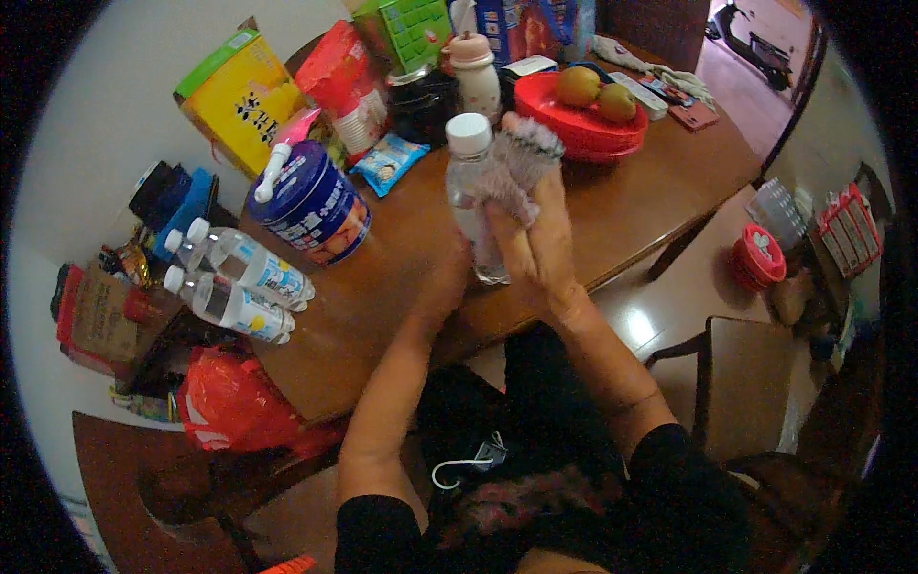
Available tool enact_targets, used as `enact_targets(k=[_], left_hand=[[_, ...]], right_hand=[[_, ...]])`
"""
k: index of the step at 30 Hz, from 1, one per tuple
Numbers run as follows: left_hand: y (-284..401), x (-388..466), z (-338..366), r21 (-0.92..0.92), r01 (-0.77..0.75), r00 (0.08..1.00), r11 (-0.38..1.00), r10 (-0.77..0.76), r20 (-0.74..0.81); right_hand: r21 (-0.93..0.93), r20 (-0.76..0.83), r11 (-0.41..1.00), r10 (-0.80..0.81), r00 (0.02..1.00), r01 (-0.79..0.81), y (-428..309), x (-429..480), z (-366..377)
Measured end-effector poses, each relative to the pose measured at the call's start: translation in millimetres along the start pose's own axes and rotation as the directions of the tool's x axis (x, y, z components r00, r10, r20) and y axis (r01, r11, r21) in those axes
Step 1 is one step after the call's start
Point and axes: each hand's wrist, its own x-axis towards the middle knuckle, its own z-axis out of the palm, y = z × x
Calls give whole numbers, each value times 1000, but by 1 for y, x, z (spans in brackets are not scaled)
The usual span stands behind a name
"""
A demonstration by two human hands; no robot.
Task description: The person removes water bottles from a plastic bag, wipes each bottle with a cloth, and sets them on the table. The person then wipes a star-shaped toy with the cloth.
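Note:
A clear plastic bottle [466,204] with a white cap and no visible label stands upright on the brown wooden table [373,287]. Against its right side, my right hand [538,229] holds a fluffy grey cloth [527,161]. My left hand [448,269] is blurred at the lower left of the bottle; its fingers are partly hidden, so its grip is unclear. Three labelled clear bottles [262,276] with white caps lie on their sides at the table's left. A blue tub [315,208] with a white pump nozzle on top is between them and the upright bottle.
Behind are a yellow box [240,100], a red package [337,64], a small blue packet [389,163] and a pink-capped bottle [475,75]. A red basket [581,133] holds two round fruits. A red plastic bag [229,402] hangs by the left edge; a chair [746,380] is at right.

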Motion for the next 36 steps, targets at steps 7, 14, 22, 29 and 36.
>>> enact_targets(k=[7,14,22,29,36], left_hand=[[14,8,11,376,-213,977,902,193,89],[27,9,13,235,-338,941,912,331,70],[15,13,0,337,-107,994,935,89,67],[9,11,-1,84,-211,976,974,205,74],[18,14,3,204,-269,961,941,277,-13]], right_hand=[[274,-84,960,86,993,-60,42,-28,24],[26,81,956,290,953,-293,48,-85,8],[232,-50,966,126,991,-111,23,-44,6],[414,39,891,187,982,-186,36,-17,15],[0,233,983,176,956,-181,54,-70,-2]])
